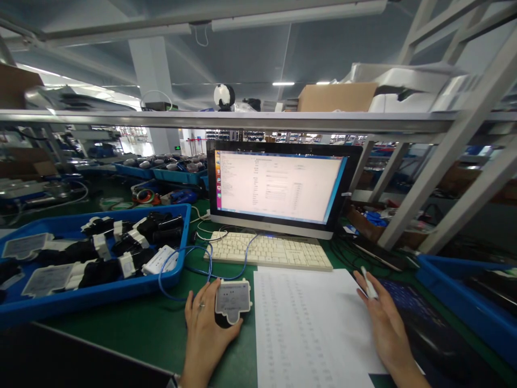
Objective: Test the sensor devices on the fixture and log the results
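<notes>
Left hand [205,326] comes in from the bottom edge, back of the hand up, fingers pointing away from the body; a ring shows on one finger. Its grip is narrow, set around the white-rimmed module [233,297]: fingers along the left side and upper left corner, thumb bent round at the lower end. Module lies just left of the printed sheets [299,328], labelled face up; whether it touches the bench or is held slightly above, cannot tell. Right hand [388,320] enters from lower right, wrist angled up and to the left, palm side turned inward, fingers partly curled, a white pen-like item [369,285] pinched between thumb and fingers over the right part of the sheets; contact with the paper, cannot tell. Edges: blue tray [121,291] bounds the left side, its near right corner close to the left hand; a blue cable [165,280] loops between the two. Keyboard [266,250] lies just beyond the sheets, monitor [278,188] behind it. Blue bin [456,302] closes the far right. Green bench top [149,328] shows between tray and left hand; a narrow strip separates module from paper.
</notes>
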`<act>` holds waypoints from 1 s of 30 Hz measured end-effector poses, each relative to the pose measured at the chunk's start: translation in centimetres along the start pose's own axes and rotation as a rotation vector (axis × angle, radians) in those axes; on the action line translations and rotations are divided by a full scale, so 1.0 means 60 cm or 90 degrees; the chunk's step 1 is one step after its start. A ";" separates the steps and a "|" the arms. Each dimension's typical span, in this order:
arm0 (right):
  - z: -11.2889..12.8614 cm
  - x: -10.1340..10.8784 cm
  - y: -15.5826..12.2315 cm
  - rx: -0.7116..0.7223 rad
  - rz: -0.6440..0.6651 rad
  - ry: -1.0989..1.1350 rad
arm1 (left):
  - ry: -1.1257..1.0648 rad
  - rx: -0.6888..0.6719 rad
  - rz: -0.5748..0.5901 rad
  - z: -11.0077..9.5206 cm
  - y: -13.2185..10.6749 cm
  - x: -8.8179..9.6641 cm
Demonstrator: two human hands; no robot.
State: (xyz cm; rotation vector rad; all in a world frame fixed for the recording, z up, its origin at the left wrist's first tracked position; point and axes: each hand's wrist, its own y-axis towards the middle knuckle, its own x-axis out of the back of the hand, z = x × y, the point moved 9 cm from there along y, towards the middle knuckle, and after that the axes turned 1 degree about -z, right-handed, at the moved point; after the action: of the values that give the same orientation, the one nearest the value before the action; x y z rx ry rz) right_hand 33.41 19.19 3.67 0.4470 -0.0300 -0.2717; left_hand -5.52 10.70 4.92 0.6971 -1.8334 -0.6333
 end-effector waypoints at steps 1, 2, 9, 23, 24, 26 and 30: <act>0.001 -0.001 0.000 0.005 0.000 0.002 | -0.006 -0.005 0.004 -0.002 0.000 0.001; 0.002 -0.001 0.001 0.008 -0.001 0.007 | -0.014 -0.015 0.008 -0.005 0.000 0.002; 0.007 0.002 -0.001 -0.014 -0.030 0.060 | -0.078 -0.107 -0.076 -0.045 -0.001 0.048; 0.012 0.003 -0.003 -0.012 -0.047 0.038 | -0.123 -0.178 -0.208 -0.068 -0.022 0.095; 0.012 0.002 -0.003 -0.017 -0.047 0.054 | -0.125 -0.178 -0.212 -0.068 -0.022 0.096; 0.011 0.001 -0.004 -0.021 -0.048 0.065 | -0.129 -0.178 -0.220 -0.069 -0.023 0.099; 0.007 0.003 -0.003 -0.016 -0.037 0.007 | -0.132 -0.177 -0.229 -0.070 -0.023 0.102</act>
State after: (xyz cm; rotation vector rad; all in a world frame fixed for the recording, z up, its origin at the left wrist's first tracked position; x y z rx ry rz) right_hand 33.49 18.81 3.93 0.4252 -0.0030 -0.3269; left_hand -3.17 4.96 9.23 0.8013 -1.7706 -1.2112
